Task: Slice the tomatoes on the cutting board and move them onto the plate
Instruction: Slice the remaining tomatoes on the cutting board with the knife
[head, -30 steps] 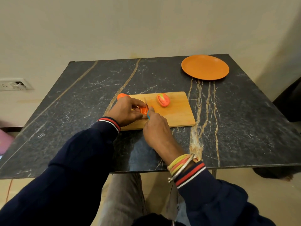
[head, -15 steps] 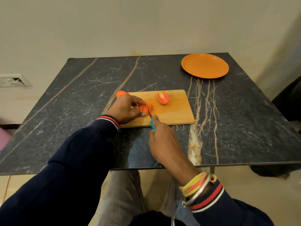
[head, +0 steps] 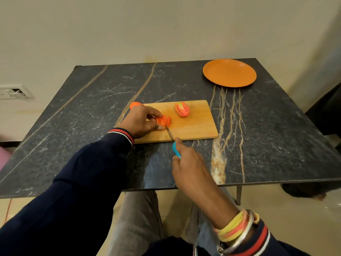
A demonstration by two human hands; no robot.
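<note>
A black marble-patterned table (head: 184, 85) with pale gold veins stood against a cream wall. Directly on it lay a wooden cutting board (head: 193, 126), set near the middle toward the near edge, long side running left to right. An orange plate (head: 229, 72) sat at the far right corner, well apart from the board. A whole tomato (head: 135, 104) showed at the board's far left corner; whether it rested on table or board could not be told.

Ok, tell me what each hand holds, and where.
Right hand: knife, by its blue handle. Left hand: the part-sliced tomato, pinned at its uncut end.
</note>
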